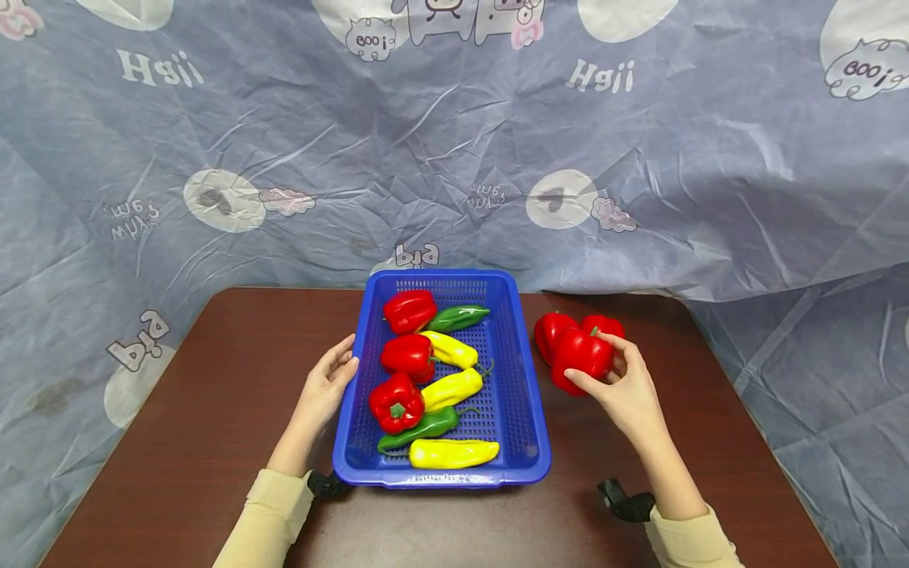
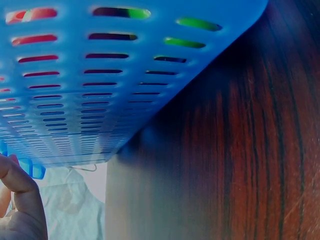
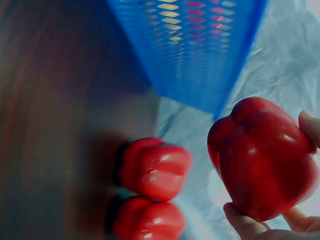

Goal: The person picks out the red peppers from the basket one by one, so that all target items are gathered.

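The right hand (image 1: 630,388) pinches a red pepper (image 1: 578,353) in its fingers (image 1: 621,344) above the counter (image 1: 213,394), right of the basket (image 1: 440,476); a light, even squeeze should suit it. The left hand (image 1: 328,383), its grip unclear, touches the basket's left side, best placed to steady it

Bright red bell peppers (image 1: 584,356), blue basket (image 1: 529,442)
Yellow peppers (image 1: 454,454) and green peppers (image 1: 429,426); dark reddish-brown counter (image 1: 213,379) with streaked grain; pale yellow sleeves (image 1: 266,517); grey-blue cloth (image 1: 426,134) printed with white circles, pink shapes and white lettering.
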The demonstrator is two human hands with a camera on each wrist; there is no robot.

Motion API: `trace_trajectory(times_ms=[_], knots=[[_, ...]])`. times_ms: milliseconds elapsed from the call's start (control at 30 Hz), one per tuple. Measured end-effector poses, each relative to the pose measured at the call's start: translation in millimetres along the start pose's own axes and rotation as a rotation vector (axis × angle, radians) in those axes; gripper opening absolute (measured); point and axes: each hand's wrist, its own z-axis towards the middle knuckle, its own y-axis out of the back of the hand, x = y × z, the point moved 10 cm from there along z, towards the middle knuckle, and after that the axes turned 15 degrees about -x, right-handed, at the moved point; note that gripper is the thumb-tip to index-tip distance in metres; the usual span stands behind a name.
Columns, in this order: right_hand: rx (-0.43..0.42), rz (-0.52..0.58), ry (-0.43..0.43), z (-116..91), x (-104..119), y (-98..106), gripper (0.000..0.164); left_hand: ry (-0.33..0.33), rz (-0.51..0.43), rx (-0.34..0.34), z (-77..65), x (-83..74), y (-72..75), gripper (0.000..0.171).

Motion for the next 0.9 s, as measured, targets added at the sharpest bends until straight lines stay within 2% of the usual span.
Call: trace_trajectory(times_ms=[400, 600, 900], knots=[[0.135, -0.023, -0.12, 5.5, -59.8, -20.6, 0.078, -0.016, -0.001, -0.003, 0.6, -1.5, -0.2, 0.049], [0.186, -0.036, -0.166, 3.7, -79.4, -27.5, 0.08, -0.024, -0.014, -0.002, 0.6, -3.0, -0.3, 0.049], [0.214, -0.025, -0.202, 2.3, -97.6, -33.6, 0.082, -0.029, 0.001, 0.003, 0.4, -1.8, -0.7, 0.051]])
